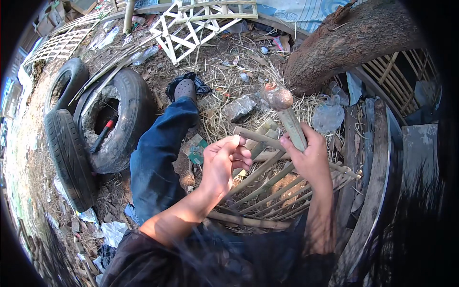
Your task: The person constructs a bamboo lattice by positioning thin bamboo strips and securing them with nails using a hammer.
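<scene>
Close head view, down onto hands (267, 160)

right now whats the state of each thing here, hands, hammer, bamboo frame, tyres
right hand: closed around the hammer handle
hammer: raised, head up, tilted left
left hand: fingers curled, pinching at a slat; what it holds is too small to tell
bamboo frame: lying flat under both hands
tyres: lying on the ground, leaning together
</scene>
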Tool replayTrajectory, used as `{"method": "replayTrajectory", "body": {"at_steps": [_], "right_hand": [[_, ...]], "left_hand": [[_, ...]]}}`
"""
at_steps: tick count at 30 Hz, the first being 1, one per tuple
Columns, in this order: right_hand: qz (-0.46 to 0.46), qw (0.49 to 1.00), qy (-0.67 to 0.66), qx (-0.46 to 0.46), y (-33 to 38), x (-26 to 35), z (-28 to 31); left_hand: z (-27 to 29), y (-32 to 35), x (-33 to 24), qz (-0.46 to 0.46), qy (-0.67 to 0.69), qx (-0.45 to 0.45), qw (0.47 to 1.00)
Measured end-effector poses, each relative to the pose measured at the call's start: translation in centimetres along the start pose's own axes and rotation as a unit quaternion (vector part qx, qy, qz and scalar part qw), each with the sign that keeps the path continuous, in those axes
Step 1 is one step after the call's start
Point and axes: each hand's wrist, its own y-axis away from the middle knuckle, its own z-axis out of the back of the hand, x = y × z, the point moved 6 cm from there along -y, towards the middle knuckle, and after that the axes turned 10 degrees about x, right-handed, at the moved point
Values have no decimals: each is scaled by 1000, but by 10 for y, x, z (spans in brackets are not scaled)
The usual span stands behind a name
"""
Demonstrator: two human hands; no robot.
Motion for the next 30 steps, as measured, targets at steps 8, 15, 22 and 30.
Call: {"method": "replayTrajectory", "body": {"at_steps": [8,15,22,30], "right_hand": [[53,990,124,33,9,21,-12],[21,998,54,9,22,26,-16],[24,997,74,-8,26,30,-17],[15,1000,25,-6,28,24,-27]], "left_hand": [[3,13,-18,-88,-264,17,960],[-7,28,-35,-186,-474,26,860],[-19,34,9,30,79,-2,996],[-1,31,-41,-113,-522,61,843]]}}
